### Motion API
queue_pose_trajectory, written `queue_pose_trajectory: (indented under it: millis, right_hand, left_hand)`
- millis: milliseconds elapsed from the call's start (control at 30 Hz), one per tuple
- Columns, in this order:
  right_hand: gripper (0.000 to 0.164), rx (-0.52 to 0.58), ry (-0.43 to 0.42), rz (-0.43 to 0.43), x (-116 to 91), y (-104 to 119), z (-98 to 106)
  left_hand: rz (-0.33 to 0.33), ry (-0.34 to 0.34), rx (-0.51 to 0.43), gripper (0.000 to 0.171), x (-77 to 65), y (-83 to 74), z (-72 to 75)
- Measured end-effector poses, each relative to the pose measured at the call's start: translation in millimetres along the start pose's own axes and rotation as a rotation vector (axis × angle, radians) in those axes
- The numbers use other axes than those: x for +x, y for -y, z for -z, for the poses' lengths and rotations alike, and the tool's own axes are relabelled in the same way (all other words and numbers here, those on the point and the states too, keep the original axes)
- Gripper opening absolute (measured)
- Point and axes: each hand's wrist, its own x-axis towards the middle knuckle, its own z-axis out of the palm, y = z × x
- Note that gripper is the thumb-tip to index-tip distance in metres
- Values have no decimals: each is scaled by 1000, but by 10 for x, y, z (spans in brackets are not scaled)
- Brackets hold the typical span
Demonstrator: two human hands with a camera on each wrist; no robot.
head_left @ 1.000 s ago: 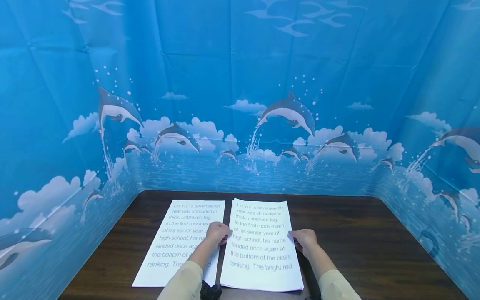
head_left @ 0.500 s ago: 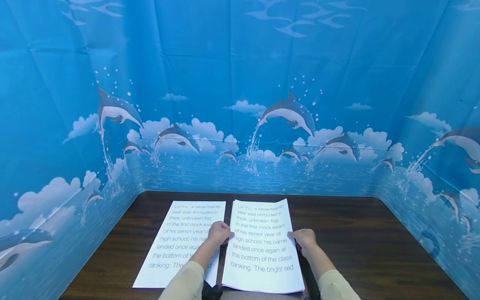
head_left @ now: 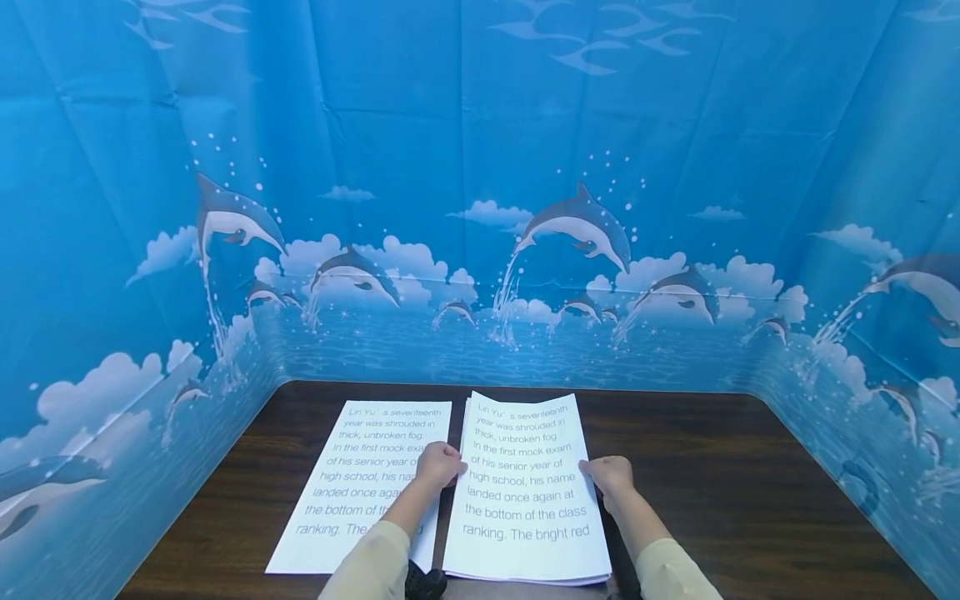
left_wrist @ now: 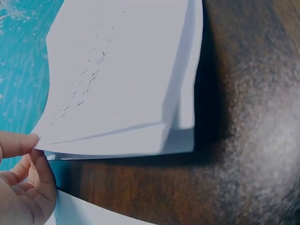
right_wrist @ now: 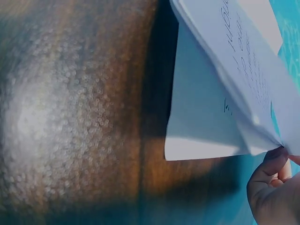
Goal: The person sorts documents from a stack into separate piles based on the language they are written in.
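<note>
A small stack of printed paper sheets [head_left: 525, 500] lies in front of me in the head view, its edges slightly fanned and its top edge bent. My left hand [head_left: 438, 465] pinches the left edge between thumb and fingers, as the left wrist view also shows. On the opposite edge, the right hand [head_left: 611, 478] pinches the sheets. In the right wrist view the gripped sheets [right_wrist: 225, 61] are raised off a lower sheet [right_wrist: 201, 108], with a gap between. To the left lies another printed sheet [head_left: 330, 500], partly covered by my left forearm.
The dark wooden table [head_left: 697, 467] extends to both sides. A blue dolphin-print curtain [head_left: 480, 167] closes off the back and sides. Near the front edge, a black object [head_left: 424, 582] sits beside the left sleeve.
The held sheets have shifted slightly to the right, and their top left corner now stands higher. Both hands keep their pinch with hardly any movement.
</note>
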Motion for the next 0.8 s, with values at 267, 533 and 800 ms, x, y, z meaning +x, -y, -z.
queue_pose_trajectory:
  millis: [267, 533, 800]
  right_hand:
    - [18, -54, -41, 12, -19, 17, 21]
    - [12, -78, -79, 47, -93, 72, 41]
    - [12, -91, -102, 77, -91, 87, 45]
  left_hand:
    - [1, -14, -2, 9, -17, -8, 2]
    - [7, -5, -31, 9, -53, -34, -8]
    - [14, 2, -64, 10, -59, -48, -24]
